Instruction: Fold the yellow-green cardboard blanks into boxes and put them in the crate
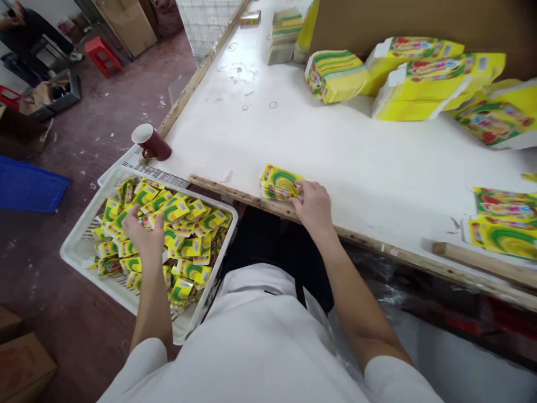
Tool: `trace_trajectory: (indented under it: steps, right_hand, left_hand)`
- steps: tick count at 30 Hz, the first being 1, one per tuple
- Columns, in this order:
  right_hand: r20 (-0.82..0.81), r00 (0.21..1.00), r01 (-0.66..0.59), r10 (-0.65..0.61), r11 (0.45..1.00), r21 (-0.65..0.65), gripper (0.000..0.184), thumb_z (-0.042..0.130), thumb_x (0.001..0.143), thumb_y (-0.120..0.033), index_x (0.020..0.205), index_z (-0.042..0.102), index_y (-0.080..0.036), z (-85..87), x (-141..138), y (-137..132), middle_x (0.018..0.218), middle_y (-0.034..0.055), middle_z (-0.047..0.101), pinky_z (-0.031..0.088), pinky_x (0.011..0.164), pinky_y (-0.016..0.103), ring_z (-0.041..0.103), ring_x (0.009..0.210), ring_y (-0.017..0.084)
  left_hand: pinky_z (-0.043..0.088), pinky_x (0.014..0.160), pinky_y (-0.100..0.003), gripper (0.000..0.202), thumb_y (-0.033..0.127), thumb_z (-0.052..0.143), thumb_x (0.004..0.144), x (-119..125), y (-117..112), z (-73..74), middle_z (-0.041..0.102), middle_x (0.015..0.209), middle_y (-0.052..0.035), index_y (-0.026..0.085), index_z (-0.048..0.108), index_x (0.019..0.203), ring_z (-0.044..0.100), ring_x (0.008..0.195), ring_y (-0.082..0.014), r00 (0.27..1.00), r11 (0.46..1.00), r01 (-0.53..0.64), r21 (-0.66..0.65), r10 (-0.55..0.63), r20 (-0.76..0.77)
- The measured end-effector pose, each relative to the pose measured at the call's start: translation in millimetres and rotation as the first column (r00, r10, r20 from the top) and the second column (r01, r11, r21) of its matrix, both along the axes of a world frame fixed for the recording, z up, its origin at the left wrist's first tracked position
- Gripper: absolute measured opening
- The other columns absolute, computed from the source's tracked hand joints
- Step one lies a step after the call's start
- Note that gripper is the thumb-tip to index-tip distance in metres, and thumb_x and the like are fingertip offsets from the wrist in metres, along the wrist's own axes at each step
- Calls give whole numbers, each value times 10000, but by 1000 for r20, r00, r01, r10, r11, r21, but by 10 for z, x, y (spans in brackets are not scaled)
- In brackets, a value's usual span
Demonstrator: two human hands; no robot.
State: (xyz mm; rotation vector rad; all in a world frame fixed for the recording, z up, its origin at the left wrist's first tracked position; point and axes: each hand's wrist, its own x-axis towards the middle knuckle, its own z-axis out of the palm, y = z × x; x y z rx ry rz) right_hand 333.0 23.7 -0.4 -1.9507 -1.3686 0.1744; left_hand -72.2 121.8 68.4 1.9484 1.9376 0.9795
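Note:
My left hand (140,232) reaches down into a white plastic crate (79,254) full of small yellow-green packets (180,221); its fingers curl over the packets, and whether they grip one is hidden. My right hand (314,206) rests at the white table's near edge, fingers closed on the side of a small stack of the same packets (279,182) lying on the table top.
The white table (335,151) has a wooden front rail. Yellow cartons (423,75) and a packet bundle (333,75) lie at the back right, flat cartons (505,224) at the right edge. A maroon cup (150,141) sits on a second crate's corner. Red stool (103,56) stands far left.

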Motion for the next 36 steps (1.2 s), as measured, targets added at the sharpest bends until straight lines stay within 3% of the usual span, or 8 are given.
trace_trajectory:
  steps: [4,8,11,14,21,27,32,36]
  right_hand:
    - [-156,986,73,-58,993,89,423,688,756,-204,1150,534,-200,126,-115,-52,926,73,603,512,843,495,588,884,275]
    - [-517,843,-30,145,974,225,562,766,721,-257,1186,452,-254,356,-441,-168,883,-7,562,536,735,352,595,776,181]
    - [-664,645,-237,379,925,298,575,788,741,-319,1203,449,-273,485,-781,-286,899,-8,585,524,684,297,604,774,160]
    - [-747,445,-360,494,862,356,563,784,763,-409,1208,470,-269,562,-1049,-380,933,12,606,535,720,293,617,833,165]
    - [-730,568,-259,381,924,281,450,767,780,-402,1163,584,-252,532,-1048,-319,969,27,666,556,769,338,642,811,180]
    - [-491,797,-239,351,931,277,122,654,879,-296,955,745,-266,551,-724,-349,813,13,727,558,672,347,667,720,194]
    - [-75,966,-220,247,941,259,260,586,927,-207,988,776,-375,612,-557,-416,875,12,757,518,892,452,656,878,227]
    - [22,921,-380,390,882,279,299,628,906,-234,1086,717,-456,656,-645,-455,1085,-23,733,346,1140,538,616,1125,255]
  left_hand:
    - [506,959,-385,578,433,733,781,626,-249,-143,535,1296,-130,202,500,1257,523,1219,-257,911,984,177,0,-164,379]
    - [538,935,-375,801,590,807,649,1429,-502,-220,553,1342,-119,271,474,1303,576,1213,-258,515,784,621,-9,-399,759]
    - [558,882,-413,813,806,650,651,1858,-625,-142,638,1179,-101,269,517,1247,625,1135,-274,297,731,682,13,-293,909]
    - [567,792,-387,663,837,385,805,2080,-661,28,631,859,-55,244,562,1041,666,913,-223,209,818,575,-10,-136,968]
    - [559,712,-340,778,942,420,657,2035,-634,20,635,832,-50,236,593,935,655,859,-214,273,840,538,-69,-96,957]
    - [555,782,-340,407,605,725,754,1709,-547,-132,719,796,-17,215,708,871,690,810,-201,425,835,538,-114,-152,892]
    - [391,1114,-454,847,795,639,670,1456,-357,200,599,1365,-136,233,584,1302,492,1354,-332,492,704,710,-26,-470,733]
    - [433,1071,-472,981,484,899,546,1527,-418,298,579,1358,-152,222,459,1384,539,1286,-361,536,503,842,-195,-737,412]
